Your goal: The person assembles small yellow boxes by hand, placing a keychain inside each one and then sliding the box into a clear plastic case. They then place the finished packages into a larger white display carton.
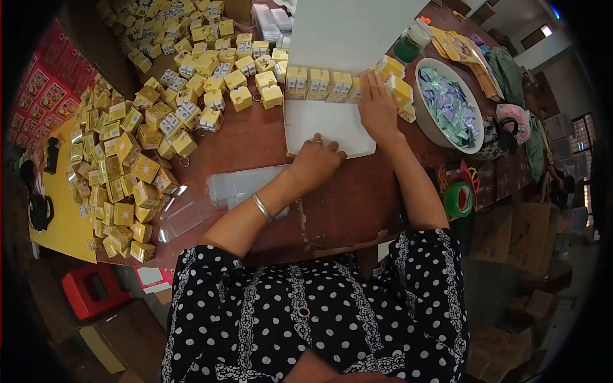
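A white cardboard display box (329, 131) lies in front of me with its tall lid raised at the back. Along its rear stands a row of small yellow keychain boxes (318, 85). My left hand (317, 161) bends its fingers over the box's front edge and holds it. At the right end of the row is my right hand (378, 110), its fingers closed over a small yellow box that they mostly hide. Several more yellow boxes (400, 91) lie just right of that hand. A silver bangle circles my left wrist.
Heaps of yellow boxes (131, 166) cover the left side. Clear plastic sleeves (239, 185) lie near my left forearm. At right are a basin (476, 145) of purple and green packets, a jar (412, 41) and green tape (458, 199). A red stool (96, 290) stands below left.
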Action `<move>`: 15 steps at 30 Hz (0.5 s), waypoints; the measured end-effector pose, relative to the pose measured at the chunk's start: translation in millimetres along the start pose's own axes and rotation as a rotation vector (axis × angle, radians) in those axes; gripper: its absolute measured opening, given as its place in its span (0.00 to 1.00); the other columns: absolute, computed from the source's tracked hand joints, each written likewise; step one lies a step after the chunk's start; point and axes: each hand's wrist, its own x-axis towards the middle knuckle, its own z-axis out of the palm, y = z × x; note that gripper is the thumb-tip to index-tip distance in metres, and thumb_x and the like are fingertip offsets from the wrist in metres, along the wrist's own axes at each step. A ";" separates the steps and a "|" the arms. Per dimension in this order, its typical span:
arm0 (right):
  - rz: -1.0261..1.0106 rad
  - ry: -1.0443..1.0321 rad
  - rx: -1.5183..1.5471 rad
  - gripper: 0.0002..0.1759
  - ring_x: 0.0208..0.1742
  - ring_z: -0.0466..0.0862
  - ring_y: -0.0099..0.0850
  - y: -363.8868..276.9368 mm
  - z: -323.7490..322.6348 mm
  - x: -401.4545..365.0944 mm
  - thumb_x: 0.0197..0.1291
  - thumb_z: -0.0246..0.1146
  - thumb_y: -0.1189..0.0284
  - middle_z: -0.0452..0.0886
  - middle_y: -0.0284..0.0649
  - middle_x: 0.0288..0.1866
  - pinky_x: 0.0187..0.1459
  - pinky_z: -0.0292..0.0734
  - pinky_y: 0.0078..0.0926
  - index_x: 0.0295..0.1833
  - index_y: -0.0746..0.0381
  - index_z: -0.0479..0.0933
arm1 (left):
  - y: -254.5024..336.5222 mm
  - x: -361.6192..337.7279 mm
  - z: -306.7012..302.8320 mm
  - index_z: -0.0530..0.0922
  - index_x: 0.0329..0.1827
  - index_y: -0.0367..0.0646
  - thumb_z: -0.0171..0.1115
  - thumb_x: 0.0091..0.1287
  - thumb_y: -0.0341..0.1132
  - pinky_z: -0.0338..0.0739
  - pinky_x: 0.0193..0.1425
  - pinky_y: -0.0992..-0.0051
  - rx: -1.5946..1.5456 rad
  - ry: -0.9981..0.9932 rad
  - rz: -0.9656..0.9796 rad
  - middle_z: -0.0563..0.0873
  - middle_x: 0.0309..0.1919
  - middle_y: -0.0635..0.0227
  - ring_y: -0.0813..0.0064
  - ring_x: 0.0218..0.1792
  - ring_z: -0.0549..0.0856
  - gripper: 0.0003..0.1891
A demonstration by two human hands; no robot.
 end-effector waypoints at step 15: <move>0.005 0.167 0.191 0.28 0.76 0.71 0.49 -20.2 17.0 9.1 0.66 0.59 0.78 0.74 0.52 0.72 0.77 0.64 0.52 0.72 0.71 0.70 | 1.4 -6.5 2.0 0.83 0.54 0.44 0.58 0.67 0.30 0.87 0.53 0.53 0.043 -0.010 0.004 0.85 0.59 0.57 0.37 0.60 0.84 0.14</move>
